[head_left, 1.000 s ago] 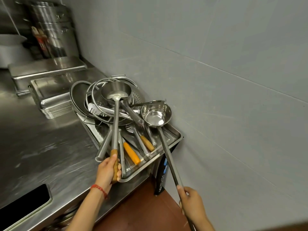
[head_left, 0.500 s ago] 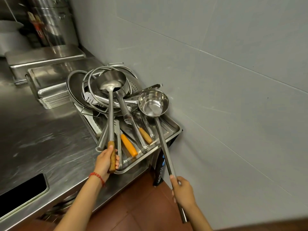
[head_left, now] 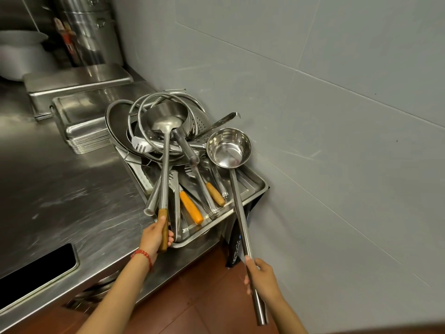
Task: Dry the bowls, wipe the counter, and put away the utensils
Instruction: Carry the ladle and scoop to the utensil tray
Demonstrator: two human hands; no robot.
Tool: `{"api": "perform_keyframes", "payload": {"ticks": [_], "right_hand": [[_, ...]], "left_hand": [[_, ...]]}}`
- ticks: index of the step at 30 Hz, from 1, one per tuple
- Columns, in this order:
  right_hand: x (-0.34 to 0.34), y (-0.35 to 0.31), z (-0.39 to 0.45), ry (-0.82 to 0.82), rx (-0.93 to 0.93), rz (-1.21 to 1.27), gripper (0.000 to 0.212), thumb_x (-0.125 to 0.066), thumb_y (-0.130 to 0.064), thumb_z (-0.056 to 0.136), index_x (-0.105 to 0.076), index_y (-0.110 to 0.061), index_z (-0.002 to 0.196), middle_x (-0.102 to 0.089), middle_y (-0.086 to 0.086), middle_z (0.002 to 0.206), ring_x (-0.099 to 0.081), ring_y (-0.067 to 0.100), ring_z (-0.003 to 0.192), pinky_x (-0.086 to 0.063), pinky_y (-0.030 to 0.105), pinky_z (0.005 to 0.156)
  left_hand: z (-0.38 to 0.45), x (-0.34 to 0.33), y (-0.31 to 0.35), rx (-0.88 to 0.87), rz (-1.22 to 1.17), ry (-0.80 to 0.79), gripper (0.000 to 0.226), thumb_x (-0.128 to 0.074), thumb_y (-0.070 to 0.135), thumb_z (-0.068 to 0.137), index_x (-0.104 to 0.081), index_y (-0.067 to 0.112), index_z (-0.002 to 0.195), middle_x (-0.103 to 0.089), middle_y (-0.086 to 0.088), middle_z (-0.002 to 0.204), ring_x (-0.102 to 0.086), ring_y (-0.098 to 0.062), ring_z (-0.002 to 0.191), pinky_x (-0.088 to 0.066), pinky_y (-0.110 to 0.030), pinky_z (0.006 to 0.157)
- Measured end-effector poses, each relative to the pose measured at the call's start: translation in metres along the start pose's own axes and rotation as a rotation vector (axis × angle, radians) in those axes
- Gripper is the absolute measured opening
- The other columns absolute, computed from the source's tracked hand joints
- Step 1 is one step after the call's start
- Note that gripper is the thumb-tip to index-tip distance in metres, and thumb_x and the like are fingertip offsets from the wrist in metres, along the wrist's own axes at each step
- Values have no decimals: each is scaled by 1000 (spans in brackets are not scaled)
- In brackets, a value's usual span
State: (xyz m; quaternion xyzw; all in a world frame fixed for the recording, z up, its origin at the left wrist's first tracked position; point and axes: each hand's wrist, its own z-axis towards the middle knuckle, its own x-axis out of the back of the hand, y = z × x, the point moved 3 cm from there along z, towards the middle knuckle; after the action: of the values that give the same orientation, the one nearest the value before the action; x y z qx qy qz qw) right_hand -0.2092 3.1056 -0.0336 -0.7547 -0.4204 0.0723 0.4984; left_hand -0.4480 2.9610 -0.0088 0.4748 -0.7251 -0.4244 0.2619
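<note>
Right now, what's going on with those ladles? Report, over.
Left hand grips wooden-handled ladle, bowl on the pile. Right hand holds steel ladle over the tray. Tray crowded with utensils.

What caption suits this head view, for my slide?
Left hand and right hand each hold a ladle over a tray.

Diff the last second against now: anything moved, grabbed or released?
No new grab or release. The right hand still grips the long steel ladle, its bowl staying over the tray. The left hand still holds the wooden-handled ladle lying on the pile. Camera shifted slightly; pans and utensils unchanged.
</note>
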Motion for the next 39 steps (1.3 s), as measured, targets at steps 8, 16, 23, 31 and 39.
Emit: {"api": "perform_keyframes", "payload": {"ticks": [8,16,23,31,39], "right_hand": [[-1,3,-5,-42,-10,54,27,-46,-35,95,-55,-13,81,-57,4,53,-50,11,35,-45,18,46],[-1,11,-11,-35,-22,124,27,-50,-35,92,-55,-11,81,-61,2,49,-56,15,39,-46,20,43],[1,14,-24,-50,11,125,27,-51,-33,92,-56,-10,80,-62,8,57,-58,16,43,-49,23,46],[1,20,-35,-90,37,115,28,-51,-35,91,-62,-10,86,-67,14,76,-69,22,70,-60,35,71],[4,24,-46,-96,91,11,39,-50,-44,89,-59,-15,115,-66,5,107,-62,21,101,-50,43,95]], "left_hand": [[0,-1,-2,-28,36,23,31,-44,27,95,-51,0,108,-56,-14,69,-52,-22,54,-49,-17,36],[-6,3,-14,-131,154,96,37,-48,25,93,-48,5,125,-58,-12,103,-63,-23,76,-55,-23,54],[-23,13,-20,-260,293,189,35,-53,25,91,-56,8,121,-63,-10,109,-55,-20,89,-45,-31,78],[-62,17,-42,-276,339,230,37,-56,23,89,-55,8,123,-62,-14,119,-56,-25,105,-43,-37,92],[-116,4,-59,-559,767,216,43,-58,23,88,-50,8,128,-54,-13,127,-49,-26,119,-39,-37,99]]}}
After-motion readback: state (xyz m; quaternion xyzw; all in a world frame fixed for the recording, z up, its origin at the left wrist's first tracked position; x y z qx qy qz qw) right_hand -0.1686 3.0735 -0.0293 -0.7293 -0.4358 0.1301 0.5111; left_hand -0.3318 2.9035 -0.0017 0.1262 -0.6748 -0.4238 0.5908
